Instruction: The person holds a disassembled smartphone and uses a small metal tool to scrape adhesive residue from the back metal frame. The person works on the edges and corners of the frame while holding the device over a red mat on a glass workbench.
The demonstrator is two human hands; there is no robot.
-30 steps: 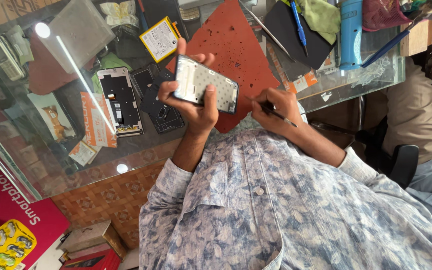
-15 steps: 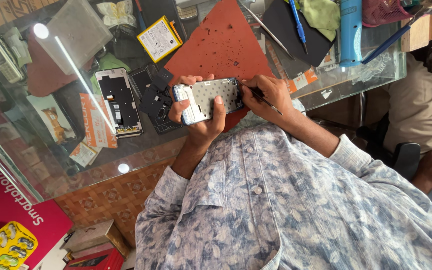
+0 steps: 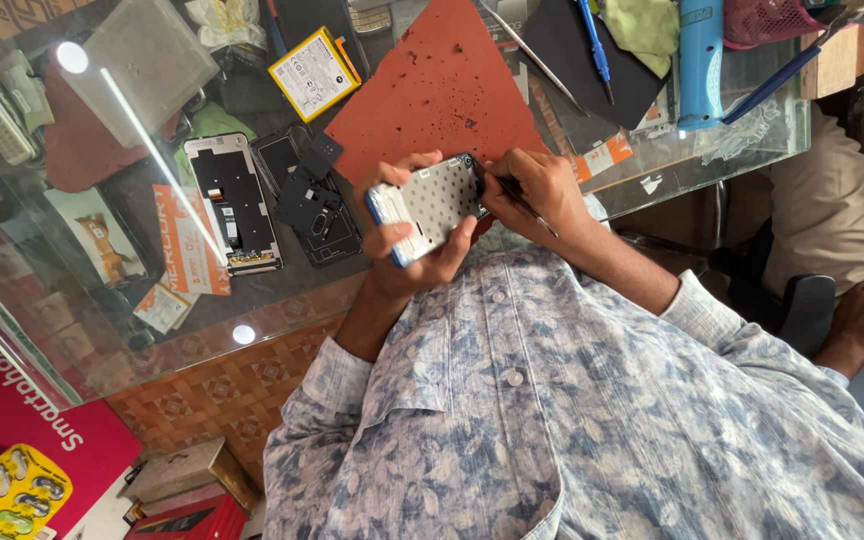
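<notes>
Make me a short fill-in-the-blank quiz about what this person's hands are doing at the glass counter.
1. The left hand grips an opened ____ by its edges.
2. The right hand presses a thin dark tool against the phone's ____ end.
3. The mat on the counter behind the hands is ____ in colour.

Missing words: phone; right; red

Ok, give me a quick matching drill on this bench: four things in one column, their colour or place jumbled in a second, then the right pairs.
Things:
1. work mat
2. battery
3. phone frame
4. opened phone back

Colour or place:
A. lying on the glass counter, left of the hands
B. yellow-edged, beside the mat
C. rust red, speckled with dark bits
D. held in the left hand, with the right hand putting a thin tool to it

Pairs: 1-C, 2-B, 3-D, 4-A
</notes>
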